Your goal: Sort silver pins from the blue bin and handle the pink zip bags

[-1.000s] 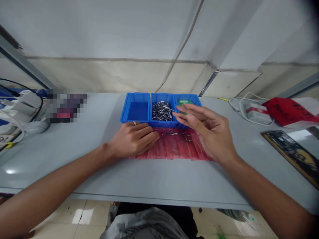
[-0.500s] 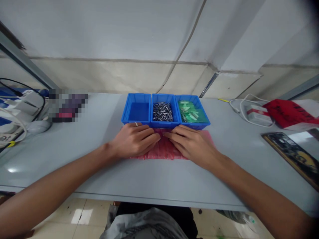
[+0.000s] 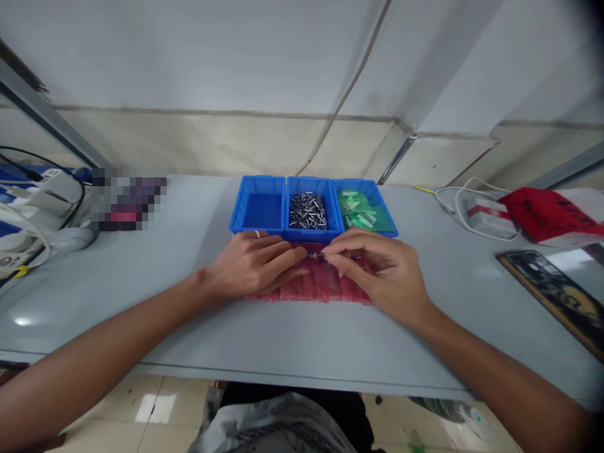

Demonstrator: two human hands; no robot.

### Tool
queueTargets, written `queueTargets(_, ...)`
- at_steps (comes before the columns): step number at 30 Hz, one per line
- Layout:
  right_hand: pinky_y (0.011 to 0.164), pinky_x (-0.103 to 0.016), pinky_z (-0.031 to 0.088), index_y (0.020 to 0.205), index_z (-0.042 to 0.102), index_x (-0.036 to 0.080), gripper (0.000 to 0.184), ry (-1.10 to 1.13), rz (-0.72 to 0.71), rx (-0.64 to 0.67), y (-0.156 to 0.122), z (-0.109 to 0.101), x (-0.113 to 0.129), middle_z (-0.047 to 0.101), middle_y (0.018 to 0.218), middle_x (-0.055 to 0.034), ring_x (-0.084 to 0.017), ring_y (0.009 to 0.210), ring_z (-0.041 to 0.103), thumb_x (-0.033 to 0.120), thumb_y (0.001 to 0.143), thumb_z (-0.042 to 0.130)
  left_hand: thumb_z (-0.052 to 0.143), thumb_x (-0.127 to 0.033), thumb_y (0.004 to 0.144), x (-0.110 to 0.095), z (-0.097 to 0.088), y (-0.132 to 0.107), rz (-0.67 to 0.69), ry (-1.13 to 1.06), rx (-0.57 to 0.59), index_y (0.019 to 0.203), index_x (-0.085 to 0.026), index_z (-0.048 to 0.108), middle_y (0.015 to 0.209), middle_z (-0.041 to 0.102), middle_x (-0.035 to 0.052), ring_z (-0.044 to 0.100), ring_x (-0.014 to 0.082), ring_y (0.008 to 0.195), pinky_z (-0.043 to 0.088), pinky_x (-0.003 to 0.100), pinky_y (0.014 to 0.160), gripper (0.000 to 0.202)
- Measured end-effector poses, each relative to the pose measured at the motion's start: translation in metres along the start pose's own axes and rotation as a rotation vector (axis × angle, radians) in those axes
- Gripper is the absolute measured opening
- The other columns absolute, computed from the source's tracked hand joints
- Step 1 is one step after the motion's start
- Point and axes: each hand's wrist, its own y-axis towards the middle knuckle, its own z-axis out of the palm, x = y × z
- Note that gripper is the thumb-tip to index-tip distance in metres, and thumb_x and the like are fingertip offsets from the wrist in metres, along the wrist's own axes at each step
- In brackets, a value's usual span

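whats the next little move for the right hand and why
Probably pinch the small metal pin firmly with the right hand: its fingertips are at the pin, which sits on the red plastic sheet, while the left hand rests flat on that sheet.

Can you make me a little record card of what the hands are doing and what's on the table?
Left hand: the left hand rests flat on a pink-red plastic sheet, wearing a ring.
Right hand: the fingers of the right hand are at a small metal rivet.
Things: a blue three-part tray holds metal rivets in the middle and green packets on the right.
Rest: a grey table, a white cable, a red bag.
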Motion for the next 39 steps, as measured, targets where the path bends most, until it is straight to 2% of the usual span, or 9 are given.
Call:
queueTargets(4,0.058,-0.026,0.052,0.094,0.077,0.022,0.003,0.126,0.132,0.027,-0.001,0.003,0.002,0.076,0.087,-0.0019,-0.012,0.068,0.067,0.023,0.094,0.074,0.065,-0.022,0.101,0.001,-0.003,-0.001,0.035,-0.003,-0.001,0.103,-0.014,0.064,0.079,0.075,0.0002,0.069,0.0119,0.064,0.047,0.025,0.057,0.009)
queueTargets(12,0.058,-0.024,0.058,0.093,0.076,0.020,0.005,0.269,0.232,0.075,-0.002,0.007,0.000,0.076,0.082,-0.0025,-0.013,0.065,0.071,0.024,0.091,0.077,0.064,-0.020,0.100,0.002,-0.004,-0.002,0.011,-0.016,0.014,0.103,-0.014,0.065,0.080,0.075,0.0006,0.068,0.0116,0.063,0.048,0.025,0.059,0.007)
queueTargets(19,0.057,-0.022,0.054,0.094,0.077,0.020,0.006,0.126,0.201,0.119,-0.002,0.010,0.001,0.075,0.076,0.0005,-0.011,0.062,0.067,0.025,0.092,0.075,0.069,-0.016,0.096,0.001,-0.002,-0.001,0.086,-0.017,-0.074,0.100,-0.011,0.064,0.073,0.070,-0.0002,0.062,0.0105,0.059,0.041,0.026,0.053,0.007)
queueTargets(26,0.061,-0.025,0.051,0.085,0.072,0.019,0.028,0.023,0.138,0.294,-0.004,0.011,-0.002,0.072,0.075,-0.0002,-0.012,0.067,0.065,0.036,0.104,0.061,0.059,-0.013,0.100,0.004,-0.006,-0.003,0.104,-0.014,-0.027,0.109,-0.012,0.064,0.082,0.074,0.0021,0.066,0.0112,0.066,0.042,0.025,0.054,0.010)
queueTargets(30,0.061,-0.025,0.049,0.087,0.071,0.019,0.025,-0.022,0.084,0.262,-0.004,0.012,-0.002,0.070,0.074,0.0005,-0.011,0.066,0.062,0.034,0.104,0.061,0.060,-0.015,0.100,0.004,-0.006,-0.002,0.101,-0.019,-0.031,0.109,-0.013,0.064,0.082,0.074,0.0011,0.066,0.0114,0.065,0.044,0.025,0.054,0.011)
queueTargets(39,0.059,-0.024,0.050,0.085,0.071,0.018,0.030,0.038,0.136,0.223,-0.007,0.009,0.000,0.070,0.072,-0.0001,-0.011,0.064,0.063,0.035,0.106,0.057,0.065,-0.018,0.098,0.002,-0.004,-0.001,0.049,0.005,-0.045,0.103,-0.015,0.064,0.077,0.073,-0.0008,0.065,0.0104,0.060,0.046,0.025,0.053,0.006)
